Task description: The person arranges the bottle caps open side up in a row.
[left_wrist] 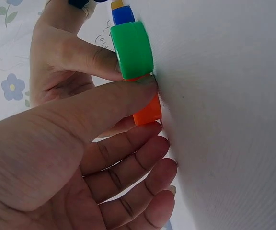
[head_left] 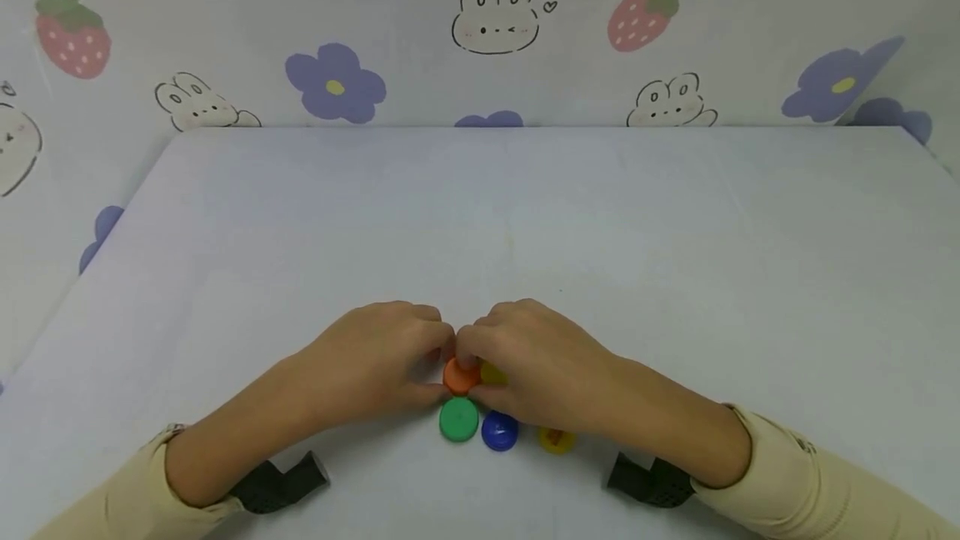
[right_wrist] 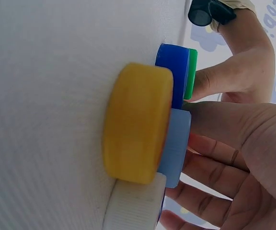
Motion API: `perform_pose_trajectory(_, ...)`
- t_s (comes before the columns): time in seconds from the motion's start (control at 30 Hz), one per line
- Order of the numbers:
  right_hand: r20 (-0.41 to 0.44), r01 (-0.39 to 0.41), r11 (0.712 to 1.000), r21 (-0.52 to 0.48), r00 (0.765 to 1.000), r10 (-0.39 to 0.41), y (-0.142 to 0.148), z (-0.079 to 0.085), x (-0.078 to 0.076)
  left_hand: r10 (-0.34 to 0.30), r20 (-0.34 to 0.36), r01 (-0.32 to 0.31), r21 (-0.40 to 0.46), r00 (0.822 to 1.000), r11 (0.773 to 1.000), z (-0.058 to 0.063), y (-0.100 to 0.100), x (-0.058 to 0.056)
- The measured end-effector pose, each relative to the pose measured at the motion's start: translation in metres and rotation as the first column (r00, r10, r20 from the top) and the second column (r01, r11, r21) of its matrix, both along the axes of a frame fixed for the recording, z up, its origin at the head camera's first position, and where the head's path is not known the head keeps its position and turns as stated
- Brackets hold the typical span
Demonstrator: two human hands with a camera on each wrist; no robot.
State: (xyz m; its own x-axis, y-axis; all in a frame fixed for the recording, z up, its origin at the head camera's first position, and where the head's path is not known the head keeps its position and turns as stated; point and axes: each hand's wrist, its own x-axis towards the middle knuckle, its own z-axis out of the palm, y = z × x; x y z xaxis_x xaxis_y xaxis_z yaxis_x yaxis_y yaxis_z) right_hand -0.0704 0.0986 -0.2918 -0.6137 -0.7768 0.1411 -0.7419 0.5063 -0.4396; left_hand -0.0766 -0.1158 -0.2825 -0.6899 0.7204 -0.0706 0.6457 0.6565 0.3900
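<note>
Both hands meet at an orange bottle cap (head_left: 461,378) lying on the white table. My left hand (head_left: 378,361) pinches its left side between thumb and forefinger; the other fingers bend loosely near the tabletop. From the right, my right hand (head_left: 543,369) holds the same cap with thumb and forefinger. A green cap (head_left: 459,420) touches it on the near side, and a blue cap (head_left: 500,432) sits right of the green one. One yellow cap (head_left: 492,374) is partly covered by the right hand. The right wrist view shows a light blue cap (right_wrist: 177,148) beside the right thumb.
Another yellow cap (head_left: 557,441) lies below the right wrist, with a white cap (right_wrist: 135,206) close to it in the right wrist view. Dark wrist cameras hang under both forearms. A patterned cloth (head_left: 405,15) rises behind the table's far edge.
</note>
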Motion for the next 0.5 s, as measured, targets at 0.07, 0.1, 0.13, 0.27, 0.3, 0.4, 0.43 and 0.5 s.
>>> perform_pose_trajectory(0.07, -0.006, -0.009, 1.000, -0.018, 1.000, 0.008, 0.000, -0.001, -0.001, -0.005, 0.000, 0.005, 0.001, 1.000, 1.000, 0.000, 0.000, 0.000)
perform_pose_trajectory(0.1, -0.008, -0.013, 1.000, -0.026, 1.000, 0.013, 0.000, -0.001, -0.001, -0.007, 0.000, 0.007, 0.001, 1.000, 1.000, 0.001, 0.000, 0.000)
perform_pose_trajectory(0.13, -0.011, -0.016, 0.999, -0.030, 1.000, 0.016, 0.000, -0.001, -0.001, -0.010, 0.002, 0.010, 0.001, 1.000, 1.000, 0.001, 0.000, 0.000)
perform_pose_trajectory(0.27, 0.004, -0.010, 1.000, -0.022, 1.000, 0.010, 0.000, -0.001, -0.002, -0.024, -0.005, 0.024, 0.006, 1.000, 1.000, 0.003, -0.001, 0.000)
perform_pose_trajectory(0.3, 0.013, -0.003, 1.000, -0.014, 1.000, 0.003, 0.001, 0.000, -0.002, -0.027, -0.004, 0.027, 0.011, 1.000, 1.000, 0.004, -0.002, 0.000)
perform_pose_trajectory(0.4, 0.071, 0.031, 1.000, -0.005, 0.997, -0.031, 0.002, 0.003, -0.002, -0.038, 0.005, 0.038, 0.038, 0.999, 0.999, 0.007, -0.003, 0.000)
perform_pose_trajectory(0.43, 0.091, 0.044, 0.999, -0.007, 0.995, -0.043, 0.002, 0.004, -0.002, -0.036, 0.011, 0.036, 0.045, 0.999, 0.998, 0.008, -0.004, 0.000)
perform_pose_trajectory(0.5, 0.122, 0.067, 0.998, -0.020, 0.990, -0.064, 0.003, 0.006, -0.003, -0.023, 0.018, 0.022, 0.056, 1.000, 0.998, 0.011, -0.004, 0.001)
